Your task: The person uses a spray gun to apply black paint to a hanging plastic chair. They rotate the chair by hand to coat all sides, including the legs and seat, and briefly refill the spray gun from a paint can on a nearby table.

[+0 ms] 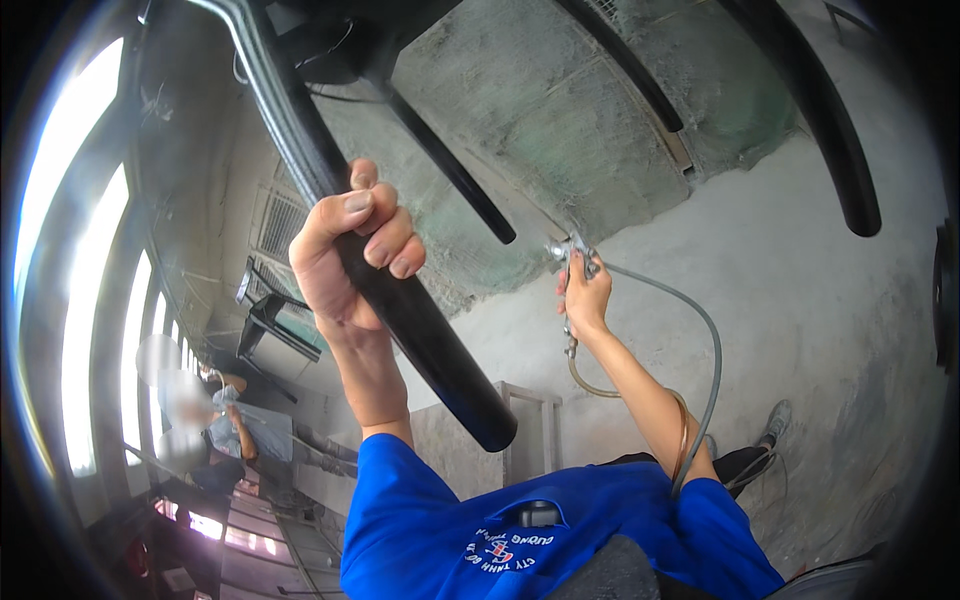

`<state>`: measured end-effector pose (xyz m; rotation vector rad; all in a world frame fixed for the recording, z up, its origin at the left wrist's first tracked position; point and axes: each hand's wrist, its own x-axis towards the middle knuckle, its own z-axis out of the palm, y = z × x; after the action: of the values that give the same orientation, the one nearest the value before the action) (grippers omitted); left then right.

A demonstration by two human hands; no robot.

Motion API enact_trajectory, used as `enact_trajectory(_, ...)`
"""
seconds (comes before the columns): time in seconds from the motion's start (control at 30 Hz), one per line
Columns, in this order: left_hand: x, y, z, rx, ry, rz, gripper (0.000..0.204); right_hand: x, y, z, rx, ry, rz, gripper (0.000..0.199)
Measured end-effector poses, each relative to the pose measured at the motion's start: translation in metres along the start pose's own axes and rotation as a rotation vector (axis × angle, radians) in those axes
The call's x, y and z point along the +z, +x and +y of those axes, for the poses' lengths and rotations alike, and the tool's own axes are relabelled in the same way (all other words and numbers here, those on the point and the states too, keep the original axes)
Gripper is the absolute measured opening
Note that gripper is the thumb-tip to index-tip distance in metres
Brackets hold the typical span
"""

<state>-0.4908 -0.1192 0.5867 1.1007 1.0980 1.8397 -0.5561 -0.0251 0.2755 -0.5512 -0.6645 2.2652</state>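
My left hand [350, 245] is raised, its fingers wrapped round a glossy black leg [440, 360]. The leg's rounded free end slants down to the right, and its upper part runs out past the top edge. It looks like part of a black piece of furniture [330, 50], mostly cut off by the picture, with other black legs [450, 165] hanging beside it. Lower and to the right, my right hand [588, 290] grips a metal spray gun [572, 248] with hoses attached. The gun is apart from the held leg, and my palm hides some of its handle.
A grey hose [700, 310] loops from the gun past my right forearm. Thick black legs [825, 130] hang at the upper right. A dusty grey-green wall [540, 110] stands ahead. Another person [250, 430] and a black chair-like frame [270, 320] are at the left, near bright windows [85, 330].
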Motion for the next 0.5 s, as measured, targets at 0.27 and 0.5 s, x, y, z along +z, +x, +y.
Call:
enact_trajectory(0.27,0.005,0.002,-0.007,0.007,0.014,0.008,0.015,-0.004,0.035,-0.124,-0.552,0.178,-0.07,0.03)
enact_trajectory(0.5,0.015,-0.003,-0.018,0.029,0.03,0.018,0.018,0.041,0.087,-0.261,-0.813,0.38,-0.123,0.023)
